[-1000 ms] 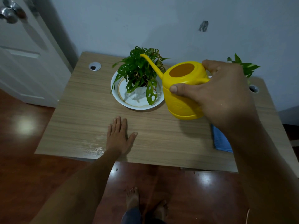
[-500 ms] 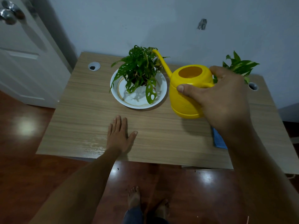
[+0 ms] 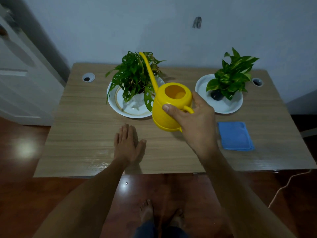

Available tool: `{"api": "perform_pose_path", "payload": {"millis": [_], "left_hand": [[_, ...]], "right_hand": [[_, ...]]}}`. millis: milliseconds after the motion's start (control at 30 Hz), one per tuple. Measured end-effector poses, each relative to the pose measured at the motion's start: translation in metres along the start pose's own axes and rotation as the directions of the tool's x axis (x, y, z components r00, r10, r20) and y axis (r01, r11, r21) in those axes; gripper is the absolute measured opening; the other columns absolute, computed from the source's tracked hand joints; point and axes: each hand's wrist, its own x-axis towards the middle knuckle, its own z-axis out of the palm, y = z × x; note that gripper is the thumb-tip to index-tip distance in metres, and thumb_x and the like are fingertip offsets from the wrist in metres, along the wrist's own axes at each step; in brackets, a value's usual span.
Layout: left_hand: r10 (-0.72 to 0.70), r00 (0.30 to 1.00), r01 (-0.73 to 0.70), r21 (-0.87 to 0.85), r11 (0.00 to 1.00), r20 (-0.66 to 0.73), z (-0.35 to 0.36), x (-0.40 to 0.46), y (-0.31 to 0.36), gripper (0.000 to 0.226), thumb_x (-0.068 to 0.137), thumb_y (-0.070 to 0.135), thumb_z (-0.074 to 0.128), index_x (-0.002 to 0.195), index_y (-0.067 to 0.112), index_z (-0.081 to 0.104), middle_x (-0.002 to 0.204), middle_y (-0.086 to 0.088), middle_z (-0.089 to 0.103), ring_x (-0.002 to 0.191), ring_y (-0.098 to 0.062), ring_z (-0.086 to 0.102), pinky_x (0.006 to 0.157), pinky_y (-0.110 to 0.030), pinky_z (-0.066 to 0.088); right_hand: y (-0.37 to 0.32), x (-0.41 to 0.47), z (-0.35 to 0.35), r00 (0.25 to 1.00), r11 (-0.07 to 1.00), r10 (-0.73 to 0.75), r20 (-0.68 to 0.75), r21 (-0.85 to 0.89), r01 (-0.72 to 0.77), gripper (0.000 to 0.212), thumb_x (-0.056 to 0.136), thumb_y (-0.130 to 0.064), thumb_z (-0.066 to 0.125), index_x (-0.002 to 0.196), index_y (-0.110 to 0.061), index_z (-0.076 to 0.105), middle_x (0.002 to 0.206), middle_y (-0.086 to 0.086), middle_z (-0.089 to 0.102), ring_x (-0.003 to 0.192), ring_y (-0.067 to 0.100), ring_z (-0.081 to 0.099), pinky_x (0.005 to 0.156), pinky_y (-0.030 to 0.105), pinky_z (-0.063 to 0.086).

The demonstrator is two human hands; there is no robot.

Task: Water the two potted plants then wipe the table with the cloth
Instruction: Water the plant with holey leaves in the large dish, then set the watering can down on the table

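Observation:
My right hand (image 3: 195, 121) grips the handle of a yellow watering can (image 3: 169, 107), held above the wooden table (image 3: 82, 121). Its long spout rises up and to the left, over the holey-leaved plant (image 3: 135, 74) that stands in a white dish (image 3: 113, 100). A second plant with variegated leaves (image 3: 233, 73) sits in a white dish (image 3: 228, 107) at the back right. A folded blue cloth (image 3: 235, 135) lies on the table right of my right wrist. My left hand (image 3: 127, 145) rests flat on the table, fingers apart and holding nothing.
Two round cable holes (image 3: 88, 77) (image 3: 257, 82) sit in the table's back corners. A wall runs just behind the table and a white door (image 3: 20, 79) stands at the left. A thin cord (image 3: 288, 184) lies on the red-brown floor at the right, my bare feet (image 3: 161, 215) below.
My right hand has carried the can lower and to the right, level again, its spout now rising higher. The right plant and the whole cloth have come into view. My left hand stays put.

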Motion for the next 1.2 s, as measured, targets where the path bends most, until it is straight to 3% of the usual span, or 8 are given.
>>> {"api": "perform_pose_path", "payload": {"millis": [167, 300, 433, 667, 733, 800, 1033, 1200], "left_hand": [[0.116, 0.993, -0.116, 0.019, 0.993, 0.003, 0.006, 0.012, 0.034, 0.09, 0.094, 0.067, 0.036, 0.163, 0.012, 0.02, 0.173, -0.011, 0.012, 0.161, -0.026, 0.003, 0.127, -0.047, 0.002], [0.248, 0.969, -0.248, 0.054, 0.967, 0.005, 0.01, 0.014, 0.079, 0.092, 0.089, 0.066, 0.036, 0.159, 0.007, 0.03, 0.168, -0.02, 0.026, 0.158, -0.035, 0.02, 0.125, -0.051, 0.019], [0.346, 0.938, -0.346, 0.053, 0.937, 0.019, 0.031, 0.012, 0.133, 0.086, 0.089, 0.061, 0.045, 0.151, 0.001, 0.042, 0.156, -0.027, 0.045, 0.148, -0.042, 0.04, 0.118, -0.053, 0.035], [0.498, 0.859, -0.502, 0.004, 0.865, 0.118, 0.084, 0.0, 0.245, 0.082, 0.092, 0.055, 0.051, 0.149, -0.003, 0.045, 0.152, -0.029, 0.048, 0.141, -0.046, 0.048, 0.112, -0.054, 0.043], [0.541, 0.83, -0.546, 0.002, 0.838, 0.135, 0.101, 0.0, 0.28, 0.08, 0.091, 0.053, 0.052, 0.146, -0.006, 0.048, 0.149, -0.031, 0.051, 0.136, -0.048, 0.052, 0.108, -0.056, 0.046], [0.546, 0.82, -0.554, -0.007, 0.833, 0.172, 0.117, 0.003, 0.316, 0.084, 0.093, 0.057, 0.048, 0.15, -0.004, 0.044, 0.155, -0.029, 0.045, 0.143, -0.047, 0.045, 0.115, -0.056, 0.042], [0.536, 0.811, -0.541, -0.044, 0.84, 0.234, 0.17, 0.006, 0.404, 0.094, 0.093, 0.068, 0.037, 0.162, 0.005, 0.024, 0.17, -0.018, 0.021, 0.159, -0.031, 0.017, 0.127, -0.048, 0.018], [0.562, 0.786, -0.57, -0.048, 0.82, 0.256, 0.207, 0.009, 0.432, 0.092, 0.095, 0.067, 0.04, 0.162, 0.007, 0.023, 0.171, -0.015, 0.017, 0.159, -0.03, 0.013, 0.127, -0.048, 0.018]], "right_hand": [[0.012, -0.004, -0.016, 0.999, 0.993, 0.004, -0.043, 0.118, 0.001, 0.049, 0.08, -0.026, 0.088, 0.124, -0.023, 0.067, 0.113, -0.011, 0.076, 0.105, 0.004, 0.071, 0.093, 0.035, 0.06], [0.025, -0.007, -0.046, 0.992, 0.989, -0.004, -0.126, 0.146, 0.023, 0.048, 0.08, -0.024, 0.088, 0.121, -0.031, 0.064, 0.115, -0.01, 0.075, 0.108, 0.007, 0.071, 0.094, 0.041, 0.06], [0.041, -0.011, -0.094, 0.976, 0.993, 0.019, -0.219, 0.118, 0.007, 0.057, 0.078, -0.026, 0.09, 0.119, -0.045, 0.057, 0.112, -0.013, 0.074, 0.105, 0.004, 0.071, 0.091, 0.035, 0.06], [0.091, -0.007, -0.207, 0.959, 0.996, 0.058, -0.276, 0.084, -0.036, 0.057, 0.078, -0.028, 0.089, 0.127, -0.037, 0.061, 0.113, -0.023, 0.072, 0.105, 0.003, 0.069, 0.092, 0.037, 0.06], [0.107, -0.005, -0.241, 0.957, 0.997, 0.057, -0.283, 0.056, -0.043, 0.056, 0.079, -0.026, 0.089, 0.127, -0.036, 0.061, 0.109, -0.031, 0.07, 0.103, -0.004, 0.068, 0.089, 0.027, 0.058], [0.124, -0.002, -0.277, 0.955, 0.998, 0.055, -0.291, 0.028, -0.049, 0.057, 0.08, -0.023, 0.088, 0.126, -0.042, 0.058, 0.109, -0.037, 0.068, 0.104, -0.009, 0.066, 0.087, 0.015, 0.054], [0.193, 0.007, -0.359, 0.945, 0.99, 0.084, -0.317, -0.085, -0.117, 0.06, 0.083, -0.032, 0.085, 0.136, -0.027, 0.059, 0.114, -0.016, 0.072, 0.102, 0.001, 0.068, 0.088, 0.018, 0.053], [0.242, 0.018, -0.386, 0.928, 0.98, 0.149, -0.341, -0.078, -0.185, 0.063, 0.085, -0.033, 0.083, 0.142, -0.027, 0.055, 0.11, -0.04, 0.065, 0.101, -0.017, 0.062, 0.083, 0.003, 0.045]]}}
